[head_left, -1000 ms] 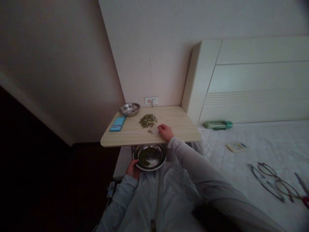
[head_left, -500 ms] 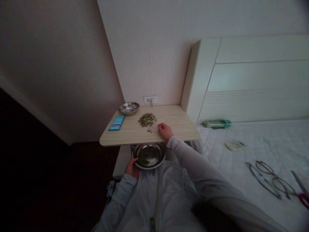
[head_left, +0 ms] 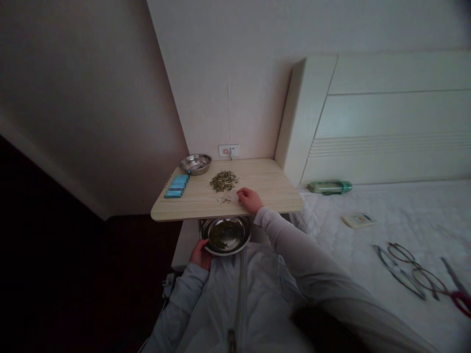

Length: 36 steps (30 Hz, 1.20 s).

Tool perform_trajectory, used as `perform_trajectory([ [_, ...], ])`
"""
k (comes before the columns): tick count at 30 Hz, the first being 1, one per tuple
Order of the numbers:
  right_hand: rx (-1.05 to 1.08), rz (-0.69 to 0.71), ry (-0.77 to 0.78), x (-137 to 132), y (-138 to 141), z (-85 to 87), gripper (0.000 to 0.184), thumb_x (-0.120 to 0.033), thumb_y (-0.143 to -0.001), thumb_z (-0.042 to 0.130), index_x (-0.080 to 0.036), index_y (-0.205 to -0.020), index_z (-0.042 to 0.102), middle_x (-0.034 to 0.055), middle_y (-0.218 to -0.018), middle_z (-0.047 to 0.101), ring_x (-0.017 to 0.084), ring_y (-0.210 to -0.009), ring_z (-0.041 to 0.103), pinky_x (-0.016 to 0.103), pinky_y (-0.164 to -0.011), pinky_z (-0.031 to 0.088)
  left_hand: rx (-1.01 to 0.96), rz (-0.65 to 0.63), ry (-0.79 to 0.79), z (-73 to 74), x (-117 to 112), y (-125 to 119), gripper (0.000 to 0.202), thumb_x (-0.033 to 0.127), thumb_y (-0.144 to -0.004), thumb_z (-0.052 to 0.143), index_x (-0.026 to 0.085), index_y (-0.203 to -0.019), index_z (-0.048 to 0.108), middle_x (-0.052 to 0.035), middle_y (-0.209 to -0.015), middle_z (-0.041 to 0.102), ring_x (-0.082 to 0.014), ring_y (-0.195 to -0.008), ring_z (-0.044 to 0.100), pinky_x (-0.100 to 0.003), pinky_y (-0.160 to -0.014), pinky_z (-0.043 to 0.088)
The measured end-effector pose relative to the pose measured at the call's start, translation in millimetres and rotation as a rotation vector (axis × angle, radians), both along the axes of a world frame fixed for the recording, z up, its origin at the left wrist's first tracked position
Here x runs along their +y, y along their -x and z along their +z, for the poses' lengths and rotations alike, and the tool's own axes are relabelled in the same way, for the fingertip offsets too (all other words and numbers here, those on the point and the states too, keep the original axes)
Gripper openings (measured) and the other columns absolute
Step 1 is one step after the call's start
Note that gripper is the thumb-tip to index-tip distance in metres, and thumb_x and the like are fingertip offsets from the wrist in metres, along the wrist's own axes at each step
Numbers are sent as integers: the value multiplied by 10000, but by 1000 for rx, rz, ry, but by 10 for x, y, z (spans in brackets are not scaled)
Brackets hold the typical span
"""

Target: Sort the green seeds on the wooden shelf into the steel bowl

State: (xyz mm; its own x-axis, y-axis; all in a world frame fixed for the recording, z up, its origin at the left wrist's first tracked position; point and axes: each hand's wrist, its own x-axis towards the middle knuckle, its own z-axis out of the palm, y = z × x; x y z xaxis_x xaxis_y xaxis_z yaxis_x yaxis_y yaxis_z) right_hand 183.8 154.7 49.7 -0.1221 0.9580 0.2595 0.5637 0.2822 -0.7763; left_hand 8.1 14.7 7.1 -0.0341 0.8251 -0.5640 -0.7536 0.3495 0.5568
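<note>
My left hand grips the left rim of a shiny metal bowl, held below the table's front edge against my body. Small green grains lie along the bowl's left side. Over the wooden table, my right hand is closed in a pinch. A pale, see-through flat piece shows at its fingertips, too faint to name. A few loose grains lie by that piece. Just beyond is a larger spread pile of green grains.
On the small table, a second metal bowl stands at the back left, with a phone in front of it. The bed at right holds a green bottle, a pale flat box, eyeglasses and scissors.
My right hand has shifted slightly left along the table. The few loose grains near it have spread out to the left. My left hand still holds the bowl.
</note>
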Motion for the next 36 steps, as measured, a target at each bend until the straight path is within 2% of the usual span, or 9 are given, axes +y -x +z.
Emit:
perform_trajectory([
  [4,-2,4,-30,52,90,14,206,-265,-743,401,-186,-855,556,-9,-628,602,102,-622,547,213,-617,399,44,55,-2,35,-16,-20,126,80,-644,442,138,-688,544,-20,-561,603,-201,-708,590,-306,-594,469],
  [8,-152,6,-118,78,299,92,225,-290,-762,396,-203,-902,550,11,-712,623,119,-652,552,232,-633,393,19,90,-19,26,-27,-25,148,77,-619,476,156,-725,541,-12,-586,608,-197,-719,594,-304,-617,467],
  [13,-430,175,-306,-27,445,221,211,-269,-776,397,-220,-895,565,34,-826,625,145,-762,548,281,-751,345,23,66,-1,17,-23,-18,135,99,-647,454,149,-735,544,-21,-582,612,-204,-731,595,-313,-623,470],
  [17,-550,244,-346,-91,379,261,214,-243,-790,382,-210,-894,567,56,-848,619,157,-788,542,304,-776,318,36,52,-15,-13,-14,-6,110,101,-634,468,144,-705,539,-24,-578,616,-205,-733,595,-308,-629,472],
  [21,-581,301,-383,-98,299,246,208,-207,-783,390,-198,-894,565,63,-842,618,164,-794,543,308,-771,310,33,44,-33,-60,-9,12,122,112,-628,480,165,-718,543,-18,-589,622,-202,-744,593,-296,-606,474],
  [25,-595,352,-412,-123,255,219,197,-184,-770,405,-196,-887,564,58,-850,617,159,-805,539,299,-774,303,41,33,-30,-85,-11,25,86,124,-643,475,156,-687,542,-15,-570,615,-178,-678,593,-261,-563,464],
  [31,-634,372,-422,-180,172,220,195,-166,-758,411,-185,-885,558,49,-885,608,148,-813,524,278,-784,298,9,27,-26,-41,-19,8,106,121,-670,446,153,-681,546,-20,-582,621,-185,-706,591,-265,-591,461],
  [36,-615,374,-441,-154,86,198,198,-184,-768,400,-177,-886,560,52,-897,603,149,-825,516,269,-789,301,27,43,-33,-22,-26,1,94,113,-640,475,150,-696,541,-25,-580,609,-199,-749,585,-300,-626,467],
])
